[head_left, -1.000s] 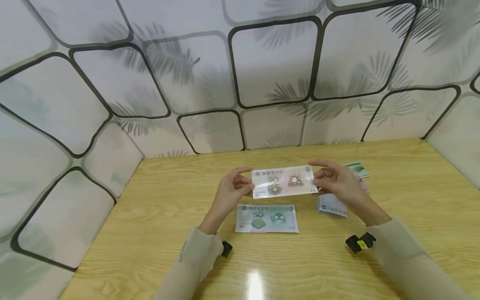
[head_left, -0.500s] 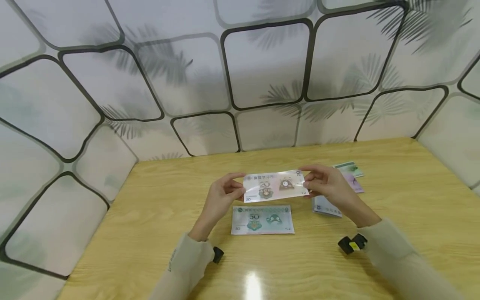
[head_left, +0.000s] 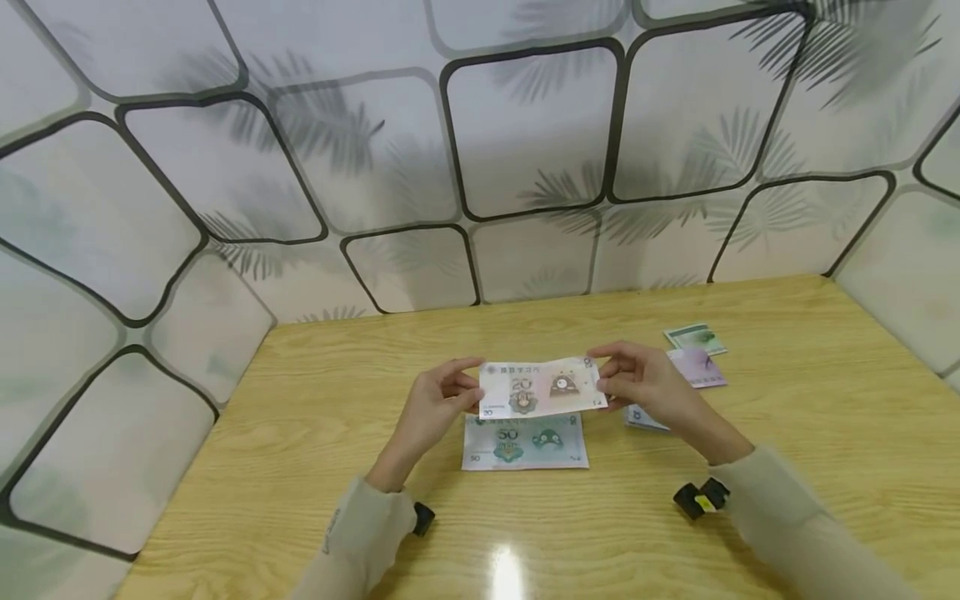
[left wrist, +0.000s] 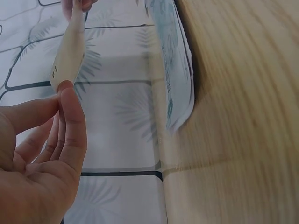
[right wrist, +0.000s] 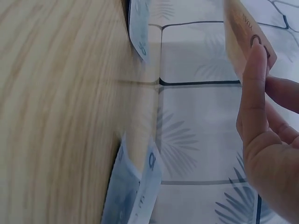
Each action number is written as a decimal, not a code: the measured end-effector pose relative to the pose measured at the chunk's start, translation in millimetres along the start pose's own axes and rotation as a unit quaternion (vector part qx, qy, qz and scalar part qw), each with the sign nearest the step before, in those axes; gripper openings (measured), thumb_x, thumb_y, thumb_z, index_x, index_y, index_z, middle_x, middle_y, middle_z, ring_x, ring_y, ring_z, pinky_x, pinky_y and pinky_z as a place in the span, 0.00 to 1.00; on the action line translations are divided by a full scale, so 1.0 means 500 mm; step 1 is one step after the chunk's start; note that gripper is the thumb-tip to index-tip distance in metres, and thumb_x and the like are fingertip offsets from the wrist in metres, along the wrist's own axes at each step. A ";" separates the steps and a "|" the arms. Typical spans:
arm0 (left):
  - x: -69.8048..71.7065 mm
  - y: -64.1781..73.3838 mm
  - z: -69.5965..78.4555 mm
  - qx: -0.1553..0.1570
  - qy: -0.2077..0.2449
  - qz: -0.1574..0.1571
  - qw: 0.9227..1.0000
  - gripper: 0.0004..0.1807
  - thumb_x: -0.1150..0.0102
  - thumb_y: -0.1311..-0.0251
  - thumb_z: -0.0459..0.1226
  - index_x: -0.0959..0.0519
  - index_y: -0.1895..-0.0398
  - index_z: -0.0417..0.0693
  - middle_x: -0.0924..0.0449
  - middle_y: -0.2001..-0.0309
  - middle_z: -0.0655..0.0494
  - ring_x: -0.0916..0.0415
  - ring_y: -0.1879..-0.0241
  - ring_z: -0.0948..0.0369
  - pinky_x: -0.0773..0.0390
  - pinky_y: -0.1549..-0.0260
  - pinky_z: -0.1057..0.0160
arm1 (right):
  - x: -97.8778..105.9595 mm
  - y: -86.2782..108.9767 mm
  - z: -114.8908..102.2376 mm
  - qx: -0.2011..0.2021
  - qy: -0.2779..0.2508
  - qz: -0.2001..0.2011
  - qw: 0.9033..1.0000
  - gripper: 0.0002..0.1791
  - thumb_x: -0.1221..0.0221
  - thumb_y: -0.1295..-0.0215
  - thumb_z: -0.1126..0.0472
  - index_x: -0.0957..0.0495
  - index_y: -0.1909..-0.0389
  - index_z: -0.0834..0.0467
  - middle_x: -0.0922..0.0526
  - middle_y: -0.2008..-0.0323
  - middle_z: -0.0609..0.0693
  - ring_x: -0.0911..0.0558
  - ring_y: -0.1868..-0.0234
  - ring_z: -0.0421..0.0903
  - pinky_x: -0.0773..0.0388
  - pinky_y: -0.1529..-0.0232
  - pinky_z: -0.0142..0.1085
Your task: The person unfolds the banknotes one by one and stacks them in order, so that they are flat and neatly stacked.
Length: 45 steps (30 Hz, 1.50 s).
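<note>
A pale pink play banknote marked 20 is stretched between both hands, held up off the table. My left hand pinches its left end between thumb and fingers. The right end is pinched by my right hand. Both wrist views show the note nearly edge-on, lifted above the table surface. Below it in the head view lies a green banknote marked 50, its top edge overlapped by the pink one. In the right wrist view, bluish notes stand folded up a little near my right hand.
Right of the hands, a purple note and a green note lie on the wooden table. A bluish note is partly hidden under my right hand. A patterned wall rises behind the table.
Both hands have lowered the pink banknote toward me and slightly left, so it now overlaps the green 50 note's top edge. The purple note shows more fully.
</note>
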<state>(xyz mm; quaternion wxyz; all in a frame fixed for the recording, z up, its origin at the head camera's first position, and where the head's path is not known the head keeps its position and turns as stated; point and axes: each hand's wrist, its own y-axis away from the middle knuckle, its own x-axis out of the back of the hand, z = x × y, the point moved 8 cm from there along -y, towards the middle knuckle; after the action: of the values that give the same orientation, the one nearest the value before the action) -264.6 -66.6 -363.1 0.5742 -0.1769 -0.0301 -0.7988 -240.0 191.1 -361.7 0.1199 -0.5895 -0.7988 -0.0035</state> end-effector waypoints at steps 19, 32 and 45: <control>0.007 0.017 -0.023 0.029 -0.038 -0.051 0.998 0.23 0.39 0.38 0.19 0.25 0.38 0.29 0.20 0.66 0.48 0.20 0.70 0.58 0.14 0.64 0.52 | -0.049 -0.003 0.026 -0.037 0.001 -0.074 0.997 0.27 0.41 0.36 0.79 0.39 0.39 0.82 0.17 0.70 0.57 0.16 0.75 0.44 0.13 0.71 0.42; 0.002 0.015 -0.031 0.024 -0.041 -0.079 0.996 0.21 0.40 0.37 0.19 0.26 0.40 0.27 0.19 0.66 0.45 0.19 0.69 0.55 0.13 0.65 0.55 | -0.059 -0.004 0.040 -0.057 0.016 -0.105 0.993 0.25 0.41 0.37 0.80 0.38 0.41 0.80 0.17 0.71 0.55 0.16 0.74 0.44 0.13 0.70 0.43; 0.000 0.020 -0.042 0.043 -0.058 -0.105 0.992 0.20 0.38 0.39 0.20 0.25 0.43 0.29 0.19 0.68 0.46 0.18 0.70 0.55 0.15 0.67 0.59 | -0.068 -0.005 0.041 -0.057 0.044 -0.122 0.990 0.22 0.39 0.36 0.79 0.34 0.44 0.78 0.16 0.73 0.55 0.17 0.74 0.45 0.14 0.71 0.39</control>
<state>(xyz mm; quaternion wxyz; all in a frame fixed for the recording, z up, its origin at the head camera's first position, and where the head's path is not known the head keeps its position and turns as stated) -260.6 -75.1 -384.1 0.4912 -0.1940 -0.1164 -0.8412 -236.8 161.2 -387.8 0.1198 -0.4931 -0.8570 -0.0896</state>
